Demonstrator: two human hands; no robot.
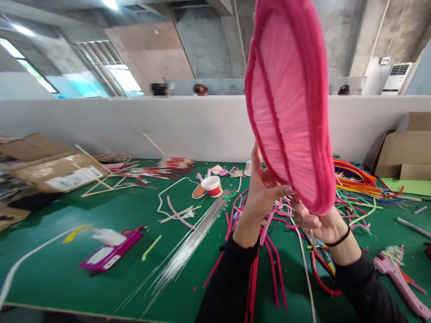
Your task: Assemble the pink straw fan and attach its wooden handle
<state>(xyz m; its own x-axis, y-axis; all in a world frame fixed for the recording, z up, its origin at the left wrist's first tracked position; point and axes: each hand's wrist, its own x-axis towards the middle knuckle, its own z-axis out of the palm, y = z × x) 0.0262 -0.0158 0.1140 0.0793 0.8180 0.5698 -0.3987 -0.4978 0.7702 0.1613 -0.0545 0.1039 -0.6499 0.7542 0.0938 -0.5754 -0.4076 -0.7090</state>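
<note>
Pink fuzzy panel (286, 103) is up in the air, right of center, over the green table (60, 287). Your left hand (259, 199) has its lower edge pinched; your right hand (319, 226) is half-curled at the bottom, can't tell if it's gripping. Purple gadget (129, 242) sits near left.

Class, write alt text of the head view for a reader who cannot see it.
A person's left hand and right hand hold up a pink, darker-edged, petal-shaped piece above a green table strewn with pink strips, thin wires and a cup.
</note>
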